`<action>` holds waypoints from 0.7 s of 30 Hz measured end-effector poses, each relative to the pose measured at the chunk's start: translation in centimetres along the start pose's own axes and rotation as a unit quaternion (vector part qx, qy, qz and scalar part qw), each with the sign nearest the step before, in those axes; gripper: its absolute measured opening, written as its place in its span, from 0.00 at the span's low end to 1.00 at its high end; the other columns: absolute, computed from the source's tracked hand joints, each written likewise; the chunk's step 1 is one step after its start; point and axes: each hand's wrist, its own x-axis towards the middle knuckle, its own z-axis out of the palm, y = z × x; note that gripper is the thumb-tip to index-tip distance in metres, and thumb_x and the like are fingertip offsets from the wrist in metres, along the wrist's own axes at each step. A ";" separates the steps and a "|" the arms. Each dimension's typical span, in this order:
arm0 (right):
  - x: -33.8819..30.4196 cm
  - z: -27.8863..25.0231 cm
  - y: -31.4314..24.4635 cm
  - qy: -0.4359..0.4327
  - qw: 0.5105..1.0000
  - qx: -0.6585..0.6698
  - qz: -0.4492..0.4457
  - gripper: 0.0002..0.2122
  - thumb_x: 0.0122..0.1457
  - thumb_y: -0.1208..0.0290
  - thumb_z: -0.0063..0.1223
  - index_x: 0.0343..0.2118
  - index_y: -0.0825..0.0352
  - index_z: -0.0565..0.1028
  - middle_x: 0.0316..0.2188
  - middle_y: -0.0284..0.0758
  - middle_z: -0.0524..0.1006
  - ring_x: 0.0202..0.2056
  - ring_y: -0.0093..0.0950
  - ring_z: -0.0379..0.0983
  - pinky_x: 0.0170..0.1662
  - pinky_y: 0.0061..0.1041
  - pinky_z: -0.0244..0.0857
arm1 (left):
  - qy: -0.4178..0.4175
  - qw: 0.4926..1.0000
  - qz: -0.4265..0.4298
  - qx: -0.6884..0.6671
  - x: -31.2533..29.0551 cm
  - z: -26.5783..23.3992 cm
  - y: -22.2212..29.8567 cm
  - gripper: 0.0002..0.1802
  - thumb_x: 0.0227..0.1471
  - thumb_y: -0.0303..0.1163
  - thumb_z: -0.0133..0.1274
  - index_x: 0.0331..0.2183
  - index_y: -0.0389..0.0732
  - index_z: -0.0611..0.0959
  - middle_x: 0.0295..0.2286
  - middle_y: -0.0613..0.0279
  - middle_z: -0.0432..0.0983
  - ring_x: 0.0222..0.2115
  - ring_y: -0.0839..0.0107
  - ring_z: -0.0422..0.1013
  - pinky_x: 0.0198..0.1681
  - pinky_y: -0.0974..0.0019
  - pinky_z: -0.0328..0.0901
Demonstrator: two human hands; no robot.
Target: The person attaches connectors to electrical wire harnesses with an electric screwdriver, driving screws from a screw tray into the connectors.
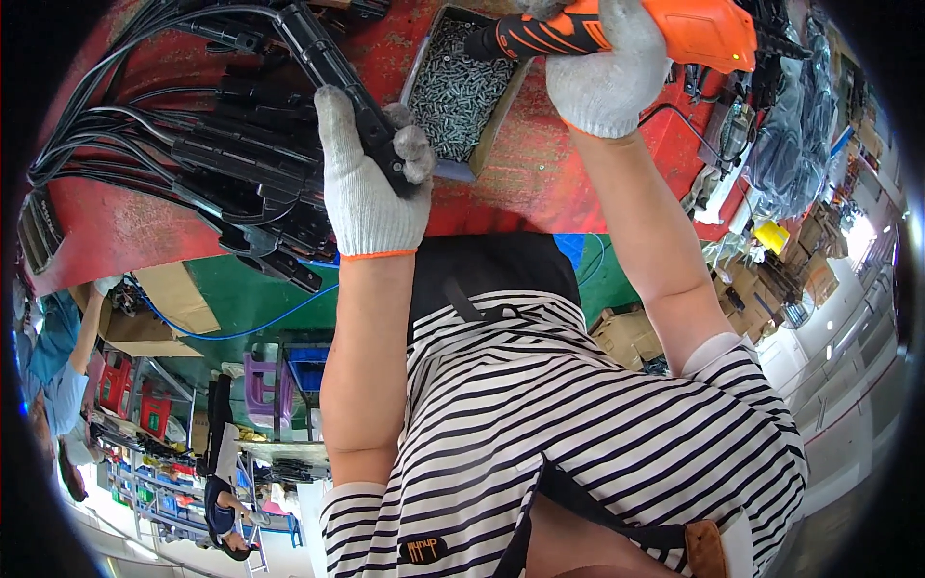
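Note:
My left hand [374,178], in a white knitted glove, is closed around a long black plastic housing [330,60], which slants up and to the left. A cable runs near its far end. In my right hand [612,82], gloved the same way, is an orange and black power screwdriver [699,34], lying almost level with its dark nose pointing left. That nose is over the far right part of a shallow tray [497,118] filled with small silver screws [453,101]. The tray sits between my two hands. Part of the screwdriver's grip is hidden by my fingers.
Several black housings with cables [241,159] lie heaped on the red worktable [135,226] at left. Clear plastic bags [785,144] and dark parts crowd the right side. A cardboard box [159,308] and purple stool [265,385] stand beyond the table; other people are at far left.

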 end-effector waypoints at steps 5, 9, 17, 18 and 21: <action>0.2 -2.2 1.0 -0.047 0.998 0.035 -0.035 0.11 0.61 0.82 0.54 0.47 0.71 0.75 0.36 0.44 0.82 0.33 0.38 0.81 0.37 0.37 0.78 | 0.002 1.000 0.007 0.017 0.2 -0.1 0.0 0.26 0.62 0.59 0.56 0.56 0.59 0.76 0.28 0.67 0.71 0.19 0.80 0.64 0.16 0.77 0.55; -1.1 -1.0 0.0 0.037 0.984 -0.173 -0.004 0.12 0.61 0.83 0.54 0.48 0.71 0.75 0.36 0.44 0.82 0.33 0.38 0.81 0.35 0.38 0.78 | -0.012 1.000 -0.004 0.008 0.1 -0.4 0.3 0.26 0.62 0.58 0.57 0.56 0.58 0.77 0.28 0.66 0.71 0.19 0.80 0.64 0.16 0.77 0.55; -1.1 -3.0 1.9 -0.015 1.000 0.000 -0.013 0.12 0.59 0.84 0.55 0.47 0.70 0.75 0.34 0.43 0.81 0.34 0.37 0.81 0.36 0.38 0.78 | -0.017 1.000 -0.008 -0.004 0.4 -0.6 0.2 0.26 0.62 0.57 0.57 0.55 0.56 0.77 0.28 0.66 0.71 0.20 0.80 0.65 0.17 0.77 0.56; -1.5 -2.2 1.4 0.014 0.994 -0.106 -0.009 0.12 0.59 0.84 0.55 0.47 0.70 0.75 0.34 0.43 0.81 0.33 0.37 0.80 0.36 0.38 0.78 | -0.015 1.000 -0.003 -0.002 0.4 -0.6 0.2 0.26 0.62 0.57 0.57 0.55 0.56 0.77 0.28 0.66 0.72 0.20 0.80 0.65 0.18 0.77 0.56; -0.9 -2.8 2.1 0.011 0.994 -0.109 -0.015 0.13 0.59 0.83 0.55 0.47 0.69 0.75 0.35 0.43 0.81 0.32 0.36 0.80 0.36 0.38 0.78 | -0.012 1.000 0.007 0.005 0.4 -0.7 0.1 0.26 0.62 0.57 0.57 0.55 0.56 0.78 0.28 0.66 0.72 0.20 0.80 0.65 0.18 0.77 0.57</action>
